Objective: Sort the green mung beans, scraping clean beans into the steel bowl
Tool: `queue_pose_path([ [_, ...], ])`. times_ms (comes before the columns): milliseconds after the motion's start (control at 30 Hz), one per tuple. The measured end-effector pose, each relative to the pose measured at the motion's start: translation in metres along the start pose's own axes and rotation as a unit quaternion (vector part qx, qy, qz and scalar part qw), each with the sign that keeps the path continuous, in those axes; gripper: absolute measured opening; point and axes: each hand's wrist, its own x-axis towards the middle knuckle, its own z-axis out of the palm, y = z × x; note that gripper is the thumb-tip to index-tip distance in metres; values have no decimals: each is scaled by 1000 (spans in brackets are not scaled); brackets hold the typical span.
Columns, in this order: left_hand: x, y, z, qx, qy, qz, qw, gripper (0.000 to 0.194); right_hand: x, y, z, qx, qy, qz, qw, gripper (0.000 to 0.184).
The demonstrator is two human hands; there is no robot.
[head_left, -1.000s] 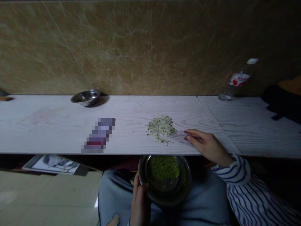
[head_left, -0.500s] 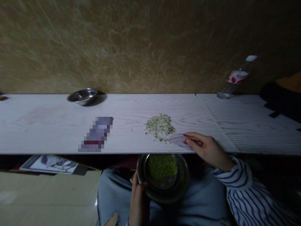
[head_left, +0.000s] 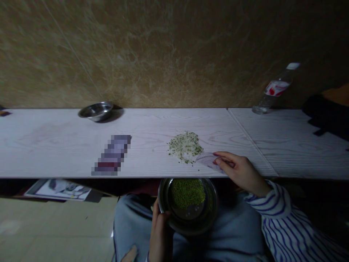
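A clear protractor (head_left: pixel 209 160) is pinched between the thumb and fingers of my right hand (head_left: pixel 240 170), its curved edge at the lower right of a pile of white grains mixed with green beans (head_left: pixel 185 146). One loose bean lies on the table just left of the protractor. Below the table edge, my left hand (head_left: pixel 160 227) grips the left rim of a metal bowl (head_left: pixel 208 222), which is over my lap. Inside the bowl are many green mung beans (head_left: pixel 188 194), gathered toward its far side.
A small metal bowl (head_left: pixel 96 112) rests tilted near the wall on the white table (head_left: pixel 147 125). Left of the pile lies a blurred-out flat object (head_left: pixel 112 154). A plastic bottle (head_left: pixel 275 88) and a dark item (head_left: pixel 324 116) are at the right. An open drawer (head_left: pixel 61 191) sits under the tabletop.
The protractor has barely shifted, its edge now slightly apart from the main pile. One bean has come loose near it. My left hand and the bowl hold nearly the same place.
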Motion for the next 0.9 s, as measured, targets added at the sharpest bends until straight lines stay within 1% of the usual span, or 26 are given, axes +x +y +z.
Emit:
queue_pose_path([
  [100, 0, -1, 0, -41, -6, -67, 997, 55, -2, -3, 1, 11, -14, 0, 1000, 33],
  [167, 0, -1, 0, -59, -4, -91, 994, 59, -2, -4, 1, 15, -20, -1, 1000, 33],
  [367, 1, -4, -1, -77, -7, -84, 993, 59, -2, -7, 3, 21, -39, -1, 999, 34],
  [533, 0, -3, -1, -75, -2, -96, 993, 61, -2, -10, 3, 15, -38, -9, 999, 33],
  [700, 2, -5, 0, -44, -6, -62, 997, 53, -2, -12, 4, 20, -45, -11, 999, 33],
  [800, 4, -7, -1, -41, 1, -66, 997, 55, 1, -9, 5, 20, -39, -8, 999, 34],
  [900, 3, -8, -3, -54, -9, -76, 996, 55, 5, -6, 5, 15, -27, 2, 1000, 35],
])
